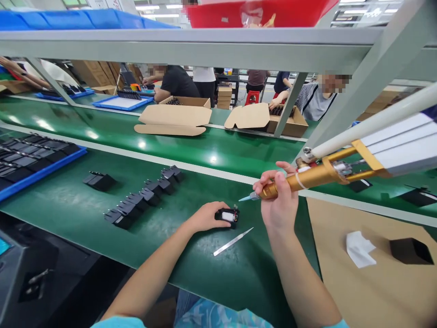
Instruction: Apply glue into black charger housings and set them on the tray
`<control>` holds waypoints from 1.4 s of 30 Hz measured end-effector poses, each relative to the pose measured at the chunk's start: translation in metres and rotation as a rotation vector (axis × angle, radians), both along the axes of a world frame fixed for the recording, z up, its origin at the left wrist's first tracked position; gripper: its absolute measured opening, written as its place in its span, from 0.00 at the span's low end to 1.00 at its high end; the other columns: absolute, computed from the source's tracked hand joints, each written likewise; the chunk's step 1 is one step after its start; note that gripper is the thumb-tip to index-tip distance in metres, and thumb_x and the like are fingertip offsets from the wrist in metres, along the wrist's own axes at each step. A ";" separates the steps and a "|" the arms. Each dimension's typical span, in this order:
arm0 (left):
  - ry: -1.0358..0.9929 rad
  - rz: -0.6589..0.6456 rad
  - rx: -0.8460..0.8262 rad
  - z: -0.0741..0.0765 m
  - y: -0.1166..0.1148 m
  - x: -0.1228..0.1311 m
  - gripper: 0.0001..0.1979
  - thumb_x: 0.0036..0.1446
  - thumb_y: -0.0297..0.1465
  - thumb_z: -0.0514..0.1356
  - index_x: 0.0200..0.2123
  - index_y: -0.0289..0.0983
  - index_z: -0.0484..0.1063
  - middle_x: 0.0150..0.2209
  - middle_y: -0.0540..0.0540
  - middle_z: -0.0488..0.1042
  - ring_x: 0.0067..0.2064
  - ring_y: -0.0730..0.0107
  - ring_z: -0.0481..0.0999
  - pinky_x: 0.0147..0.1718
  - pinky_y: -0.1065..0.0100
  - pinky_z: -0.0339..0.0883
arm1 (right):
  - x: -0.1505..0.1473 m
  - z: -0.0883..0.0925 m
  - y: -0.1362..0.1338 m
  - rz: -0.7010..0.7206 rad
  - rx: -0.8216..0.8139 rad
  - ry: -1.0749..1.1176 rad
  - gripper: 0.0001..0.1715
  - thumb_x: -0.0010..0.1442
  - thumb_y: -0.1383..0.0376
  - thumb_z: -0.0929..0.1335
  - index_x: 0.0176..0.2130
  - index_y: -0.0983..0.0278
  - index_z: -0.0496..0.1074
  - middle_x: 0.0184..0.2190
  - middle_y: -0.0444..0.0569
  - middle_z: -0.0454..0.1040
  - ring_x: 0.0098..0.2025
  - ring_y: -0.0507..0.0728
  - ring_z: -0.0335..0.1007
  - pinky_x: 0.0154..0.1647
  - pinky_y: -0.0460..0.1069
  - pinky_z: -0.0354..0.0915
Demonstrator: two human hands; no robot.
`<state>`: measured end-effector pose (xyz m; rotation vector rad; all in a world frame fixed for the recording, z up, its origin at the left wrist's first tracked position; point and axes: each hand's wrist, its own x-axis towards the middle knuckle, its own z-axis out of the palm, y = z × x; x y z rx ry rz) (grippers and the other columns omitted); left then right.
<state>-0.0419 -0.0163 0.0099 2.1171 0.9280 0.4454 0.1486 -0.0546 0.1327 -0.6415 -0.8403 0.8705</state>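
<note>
Open black unit [228, 217] at green worktop [246, 278], gripped between thumb and fingers of left hand [209, 217]. Just beside, apart from unit: pale-blue tip [248, 197] of gold-coloured tool [309, 178], enclosed by curled fingers of right hand [282, 200]. Apparent step: alignment. Called for next, presumably: steady hold, fine tip control. Nearby: metal strip [233, 242].

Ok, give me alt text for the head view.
The left hand holds a small black device; the right hand, a gold tool with a blue tip. A thin metal strip and black units lie on the green bench.
</note>
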 end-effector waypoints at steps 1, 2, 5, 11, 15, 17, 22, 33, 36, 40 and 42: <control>0.007 0.087 0.017 -0.004 -0.001 0.004 0.21 0.52 0.43 0.67 0.48 0.43 0.73 0.42 0.48 0.79 0.42 0.60 0.77 0.41 0.65 0.67 | 0.002 -0.001 0.000 0.010 0.007 -0.003 0.14 0.60 0.57 0.68 0.44 0.57 0.62 0.26 0.37 0.70 0.21 0.48 0.66 0.27 0.47 0.66; 0.008 0.176 0.041 -0.009 -0.002 0.008 0.21 0.53 0.43 0.67 0.48 0.42 0.73 0.42 0.48 0.79 0.42 0.60 0.77 0.41 0.65 0.67 | 0.004 -0.001 0.000 0.017 0.017 -0.008 0.14 0.60 0.57 0.68 0.44 0.57 0.63 0.26 0.37 0.70 0.21 0.48 0.66 0.27 0.47 0.66; -0.009 0.312 0.095 -0.018 -0.003 0.016 0.21 0.54 0.42 0.65 0.50 0.42 0.72 0.45 0.47 0.77 0.45 0.58 0.76 0.43 0.62 0.67 | 0.008 -0.005 0.001 0.016 0.056 -0.040 0.13 0.61 0.58 0.68 0.44 0.57 0.64 0.28 0.38 0.72 0.21 0.48 0.66 0.29 0.48 0.67; -0.012 0.241 0.080 -0.022 -0.001 0.027 0.22 0.50 0.41 0.69 0.48 0.42 0.75 0.42 0.44 0.78 0.45 0.56 0.73 0.47 0.57 0.66 | 0.009 -0.009 0.003 0.021 0.069 -0.101 0.14 0.61 0.56 0.66 0.46 0.56 0.62 0.35 0.41 0.74 0.20 0.47 0.66 0.28 0.49 0.67; -0.173 0.317 0.121 -0.013 -0.010 0.031 0.23 0.56 0.39 0.65 0.55 0.42 0.70 0.48 0.45 0.77 0.44 0.61 0.76 0.45 0.60 0.69 | 0.006 -0.007 -0.001 0.010 0.035 -0.135 0.13 0.61 0.55 0.66 0.45 0.54 0.62 0.50 0.46 0.72 0.25 0.48 0.71 0.33 0.51 0.70; -0.245 0.334 0.202 -0.003 -0.016 0.031 0.24 0.58 0.37 0.64 0.57 0.42 0.68 0.47 0.45 0.77 0.41 0.65 0.77 0.40 0.64 0.71 | 0.003 -0.006 -0.003 0.004 0.016 -0.121 0.13 0.60 0.54 0.67 0.44 0.54 0.63 0.53 0.46 0.68 0.31 0.50 0.74 0.38 0.52 0.71; -0.284 0.404 0.400 0.019 -0.027 0.027 0.19 0.55 0.34 0.64 0.51 0.40 0.71 0.41 0.46 0.78 0.37 0.67 0.76 0.32 0.68 0.71 | 0.000 -0.008 -0.004 -0.019 0.053 -0.045 0.12 0.59 0.54 0.67 0.41 0.55 0.65 0.44 0.43 0.66 0.33 0.50 0.71 0.41 0.52 0.69; -0.311 0.382 0.536 0.034 -0.031 0.025 0.17 0.54 0.31 0.64 0.48 0.40 0.71 0.41 0.46 0.79 0.39 0.67 0.78 0.39 0.66 0.73 | -0.002 -0.011 -0.004 -0.043 0.120 0.025 0.12 0.58 0.54 0.69 0.35 0.58 0.66 0.39 0.42 0.65 0.31 0.49 0.69 0.40 0.50 0.67; -0.326 0.380 0.553 0.034 -0.031 0.025 0.18 0.54 0.30 0.64 0.49 0.39 0.71 0.41 0.46 0.78 0.39 0.68 0.78 0.39 0.67 0.72 | -0.002 -0.011 -0.004 -0.024 0.132 0.029 0.12 0.58 0.54 0.69 0.37 0.58 0.68 0.38 0.43 0.66 0.31 0.50 0.69 0.38 0.50 0.67; -0.331 0.390 0.539 0.032 -0.030 0.026 0.18 0.53 0.30 0.65 0.49 0.38 0.70 0.41 0.45 0.78 0.39 0.67 0.77 0.37 0.68 0.72 | -0.001 -0.012 -0.002 0.014 0.157 0.052 0.14 0.58 0.55 0.69 0.41 0.59 0.71 0.39 0.45 0.67 0.32 0.51 0.70 0.38 0.50 0.67; -0.320 0.401 0.510 0.030 -0.030 0.027 0.18 0.53 0.29 0.64 0.49 0.38 0.71 0.41 0.45 0.78 0.38 0.68 0.77 0.33 0.70 0.71 | -0.001 -0.011 -0.002 0.016 0.159 0.059 0.14 0.57 0.55 0.69 0.41 0.59 0.71 0.38 0.45 0.68 0.32 0.51 0.69 0.37 0.50 0.68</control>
